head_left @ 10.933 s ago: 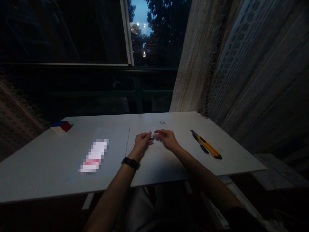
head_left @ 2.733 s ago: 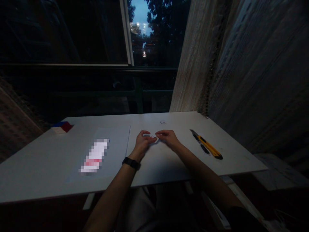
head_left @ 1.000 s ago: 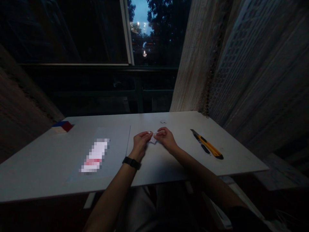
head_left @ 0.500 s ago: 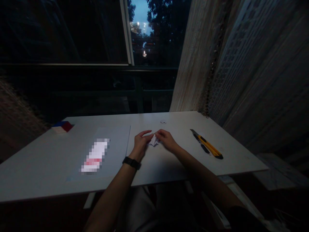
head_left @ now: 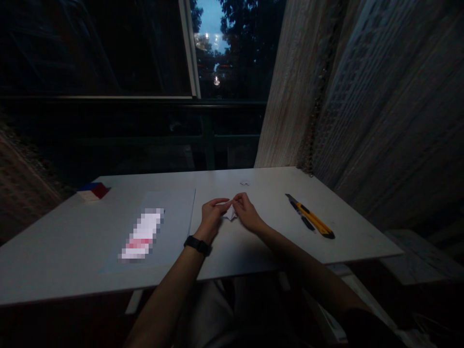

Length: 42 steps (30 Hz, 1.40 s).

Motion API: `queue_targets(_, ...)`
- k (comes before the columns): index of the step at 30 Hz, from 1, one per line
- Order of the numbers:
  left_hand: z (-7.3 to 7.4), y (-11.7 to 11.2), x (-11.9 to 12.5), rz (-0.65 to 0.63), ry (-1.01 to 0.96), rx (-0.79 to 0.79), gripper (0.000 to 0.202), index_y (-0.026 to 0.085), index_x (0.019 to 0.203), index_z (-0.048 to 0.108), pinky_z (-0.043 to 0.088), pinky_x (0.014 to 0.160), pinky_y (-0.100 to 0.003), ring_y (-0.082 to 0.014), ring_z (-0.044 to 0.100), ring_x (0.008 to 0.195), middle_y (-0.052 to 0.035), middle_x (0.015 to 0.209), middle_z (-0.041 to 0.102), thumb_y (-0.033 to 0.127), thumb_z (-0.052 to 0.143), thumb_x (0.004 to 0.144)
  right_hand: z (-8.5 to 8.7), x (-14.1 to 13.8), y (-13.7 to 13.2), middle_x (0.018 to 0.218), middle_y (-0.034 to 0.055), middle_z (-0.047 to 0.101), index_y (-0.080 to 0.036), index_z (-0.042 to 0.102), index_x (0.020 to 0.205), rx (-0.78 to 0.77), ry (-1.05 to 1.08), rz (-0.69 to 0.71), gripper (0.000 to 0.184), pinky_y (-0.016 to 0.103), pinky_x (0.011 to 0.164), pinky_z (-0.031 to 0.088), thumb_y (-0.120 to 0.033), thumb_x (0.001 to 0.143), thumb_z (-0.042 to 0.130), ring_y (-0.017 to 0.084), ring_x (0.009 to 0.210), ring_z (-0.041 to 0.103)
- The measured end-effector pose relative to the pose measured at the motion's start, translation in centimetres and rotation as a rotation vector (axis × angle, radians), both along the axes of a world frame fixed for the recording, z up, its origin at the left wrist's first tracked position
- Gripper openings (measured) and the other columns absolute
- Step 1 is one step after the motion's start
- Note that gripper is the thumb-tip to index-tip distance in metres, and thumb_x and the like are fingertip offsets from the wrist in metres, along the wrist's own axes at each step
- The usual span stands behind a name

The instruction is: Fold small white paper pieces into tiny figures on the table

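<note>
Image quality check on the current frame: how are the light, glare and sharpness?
Head view: dim overall, darkest below the white table; head view: bright glints show in the window, possibly reflections; head view: a bright patch at left is pixelated and unreadable; head view: the white paper between left hand and right hand is too small to read its folds.

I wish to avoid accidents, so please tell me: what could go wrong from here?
The folded white paper, between the left grip and the right grip, could tear if pulled too hard. The yellow cutter lies on the white table with its blade apparently out; a careless reach might cause a cut.
</note>
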State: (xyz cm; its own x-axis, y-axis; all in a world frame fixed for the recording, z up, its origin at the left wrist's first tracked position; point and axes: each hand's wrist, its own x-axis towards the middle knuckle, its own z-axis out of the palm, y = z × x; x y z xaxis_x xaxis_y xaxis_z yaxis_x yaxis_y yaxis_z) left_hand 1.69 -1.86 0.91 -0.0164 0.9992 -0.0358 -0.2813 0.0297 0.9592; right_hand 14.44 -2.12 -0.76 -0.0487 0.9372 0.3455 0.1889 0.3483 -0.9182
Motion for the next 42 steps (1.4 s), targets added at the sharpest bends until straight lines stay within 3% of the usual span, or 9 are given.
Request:
queue_targets(7,-0.5,0.0,0.2,0.025,0.047,0.074,0.037,0.01,0.074,0.068,0.04,0.054,-0.025,-0.0113,0.053,0.053,-0.0046,0.057,0.062,0.033,0.079,0.047,-0.6,-0.7,-0.1,0.071,-0.0029,0.054,-0.022,0.038,0.1,-0.026,-0.097,-0.072,0.021,0.024,0.051,0.04,-0.035,0.084,0.035,0.01,0.052,0.05)
queue_targets(12,-0.3,-0.2,0.4,0.064,0.079,0.118,0.033,0.011,0.072,0.068,0.039,0.053,-0.024,-0.0106,0.052,0.053,-0.0041,0.057,0.062,0.032,0.078,0.048,-0.3,-0.9,-0.6,0.059,-0.0045,0.051,-0.022,0.04,0.1,-0.06,-0.162,-0.073,0.021,0.025,0.051,0.038,-0.035,0.087,0.03,0.012,0.048,0.05)
queue_targets(20,0.2,-0.5,0.5,0.051,0.053,0.131,0.031,0.011,0.071,0.068,0.041,0.059,-0.026,-0.0128,0.056,0.057,-0.0059,0.06,0.065,0.03,0.078,0.048,0.2,-1.1,-1.2,0.069,0.0001,0.052,-0.021,0.042,0.097,0.095,-0.229,-0.151,0.019,0.028,0.06,0.037,-0.029,0.088,0.027,0.015,0.06,0.05)
queue_targets(27,0.3,-0.6,0.5,0.038,0.032,0.12,0.031,0.011,0.072,0.068,0.04,0.06,-0.025,-0.0111,0.055,0.057,-0.0047,0.061,0.064,0.03,0.078,0.05,0.1,-1.1,-1.2,0.077,0.0016,0.053,-0.022,0.042,0.098,0.148,-0.185,-0.158,0.019,0.029,0.065,0.037,-0.03,0.087,0.029,0.016,0.067,0.051)
queue_targets(42,-0.4,0.1,-0.1,0.0,-0.053,0.008,0.037,0.013,0.076,0.069,0.041,0.061,-0.025,-0.0106,0.055,0.059,-0.0049,0.066,0.064,0.028,0.08,0.044,0.5,-0.9,-1.3,0.066,-0.0023,0.047,-0.021,0.042,0.102,0.083,-0.169,-0.104,0.022,0.026,0.057,0.033,-0.03,0.088,0.028,0.014,0.059,0.047)
